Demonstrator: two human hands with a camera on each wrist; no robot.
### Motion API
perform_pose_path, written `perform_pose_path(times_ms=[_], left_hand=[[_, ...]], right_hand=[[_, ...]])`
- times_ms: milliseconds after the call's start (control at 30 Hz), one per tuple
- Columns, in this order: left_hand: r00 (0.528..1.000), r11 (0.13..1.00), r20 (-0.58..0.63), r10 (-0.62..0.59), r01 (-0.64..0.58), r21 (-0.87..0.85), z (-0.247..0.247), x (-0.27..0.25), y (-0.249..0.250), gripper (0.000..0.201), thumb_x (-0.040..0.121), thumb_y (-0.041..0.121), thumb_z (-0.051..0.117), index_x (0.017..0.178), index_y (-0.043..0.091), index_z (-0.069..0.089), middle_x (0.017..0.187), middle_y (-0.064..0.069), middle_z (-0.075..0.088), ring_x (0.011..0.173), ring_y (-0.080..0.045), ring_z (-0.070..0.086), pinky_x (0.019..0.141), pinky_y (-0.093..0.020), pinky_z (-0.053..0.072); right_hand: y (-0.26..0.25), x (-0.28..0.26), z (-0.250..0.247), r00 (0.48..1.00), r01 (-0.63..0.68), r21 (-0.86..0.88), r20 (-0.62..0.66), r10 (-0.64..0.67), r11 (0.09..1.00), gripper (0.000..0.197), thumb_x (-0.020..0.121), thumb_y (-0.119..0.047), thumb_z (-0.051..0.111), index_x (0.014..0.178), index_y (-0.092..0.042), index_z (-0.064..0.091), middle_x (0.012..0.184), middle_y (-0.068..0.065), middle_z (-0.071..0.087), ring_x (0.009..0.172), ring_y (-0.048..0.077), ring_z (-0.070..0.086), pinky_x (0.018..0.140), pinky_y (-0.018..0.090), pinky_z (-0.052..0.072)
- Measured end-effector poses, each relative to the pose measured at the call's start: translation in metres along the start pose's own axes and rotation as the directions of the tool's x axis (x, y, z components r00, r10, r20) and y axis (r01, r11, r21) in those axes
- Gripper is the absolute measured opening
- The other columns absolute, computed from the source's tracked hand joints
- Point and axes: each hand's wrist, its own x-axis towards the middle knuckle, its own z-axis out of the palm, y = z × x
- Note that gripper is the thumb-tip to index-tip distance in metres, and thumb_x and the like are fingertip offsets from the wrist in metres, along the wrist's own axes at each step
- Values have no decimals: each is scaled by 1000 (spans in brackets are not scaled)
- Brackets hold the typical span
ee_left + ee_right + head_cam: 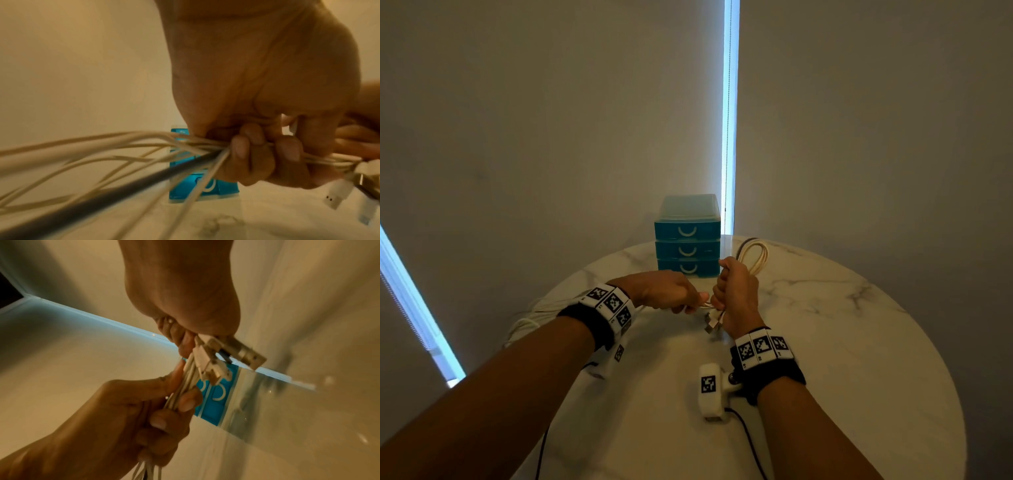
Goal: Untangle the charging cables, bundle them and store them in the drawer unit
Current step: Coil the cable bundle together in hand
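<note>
A bunch of white charging cables with one dark cable point(102, 146) runs between both hands above the round marble table point(825, 342). My left hand point(678, 298) grips the strands in a fist point(257, 151). My right hand point(736, 291) grips the same bunch just to the right, fingers curled round it point(180, 337). A loop of cables point(753, 255) sticks up behind the right hand. The USB plugs point(712, 323) hang below it, and they show again as plugs point(218, 363) in the right wrist view. The teal three-drawer unit point(688, 240) stands behind the hands, all drawers closed.
Loose white cable point(527, 323) trails over the table's left edge. A white camera module point(710, 390) on the right wrist hangs over the table with a black lead. A wall and a bright window gap point(730, 120) stand right behind the drawer unit.
</note>
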Motion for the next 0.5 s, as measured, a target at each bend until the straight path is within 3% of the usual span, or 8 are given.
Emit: perform_pose_path(times_ms=[100,233,333,433,500], left_hand=[[996,996,60,-64,68,-64,-6,-7,-4,50,108,59,45,95,17,71,82,-2,58,67,-14,47,63,-26,41],[998,993,-56,25,-18,121,-8,-10,-6,50,110,57,41,88,22,70,84,0,63,77,-15,54,77,-27,43],[994,987,-75,79,-68,144,-4,-12,-4,54,108,61,40,90,22,71,81,2,63,78,-15,57,82,-31,45],[998,983,-66,-9,21,181,-2,-19,-2,63,105,68,37,94,20,75,90,2,68,85,-15,61,89,-34,47],[992,965,-121,-39,69,253,-10,-24,0,66,104,72,37,98,19,76,98,1,71,90,-17,63,88,-34,48]], right_hand=[[-6,4,-3,993,20,-64,-113,-27,998,33,98,-23,59,67,-21,47,55,-3,37,48,15,31,42,25,26],[-4,13,0,978,69,-177,-180,-102,982,21,91,-34,61,80,-16,56,65,0,50,56,19,44,48,29,37],[-4,12,1,969,110,-250,-188,-159,962,27,93,-40,60,85,-14,58,72,2,56,62,21,53,55,34,46],[-4,16,-9,942,161,-387,-216,-259,908,41,106,-47,57,91,-10,68,84,7,69,72,22,64,64,34,54],[-1,17,-11,947,160,-441,-185,-264,883,51,105,-55,58,96,-7,71,83,8,69,75,24,65,64,33,53]])
